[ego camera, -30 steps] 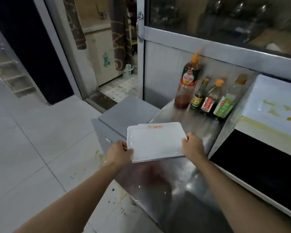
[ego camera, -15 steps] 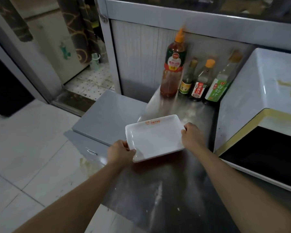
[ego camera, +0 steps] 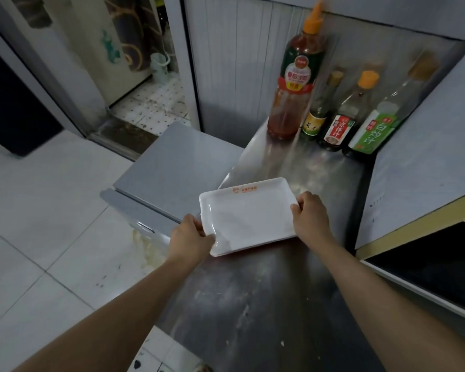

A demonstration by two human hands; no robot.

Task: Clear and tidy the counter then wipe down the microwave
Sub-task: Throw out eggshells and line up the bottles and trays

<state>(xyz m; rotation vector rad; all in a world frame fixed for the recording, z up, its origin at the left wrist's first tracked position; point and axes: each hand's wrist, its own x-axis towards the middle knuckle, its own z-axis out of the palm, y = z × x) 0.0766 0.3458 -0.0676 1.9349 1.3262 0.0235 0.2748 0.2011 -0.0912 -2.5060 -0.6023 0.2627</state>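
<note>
White rectangular plastic tray (ego camera: 249, 214) with orange print on its far rim sits low over the scuffed stainless steel counter (ego camera: 253, 304), near its left edge; can't tell if it touches down. Left hand (ego camera: 189, 237) grips the near-left corner, thumb curled over the rim. Right hand (ego camera: 310, 214) grips the right edge, fingers wrapped under. Behind, against the wall: tall red sauce bottle with orange cap (ego camera: 297, 84), then three smaller condiment bottles (ego camera: 341, 122). White microwave (ego camera: 424, 167) stands right of the tray.

Bare desk (ego camera: 253, 304) lies open before me; four bottles (ego camera: 295, 84) block the back, the microwave (ego camera: 419, 167) walls my right.
</note>
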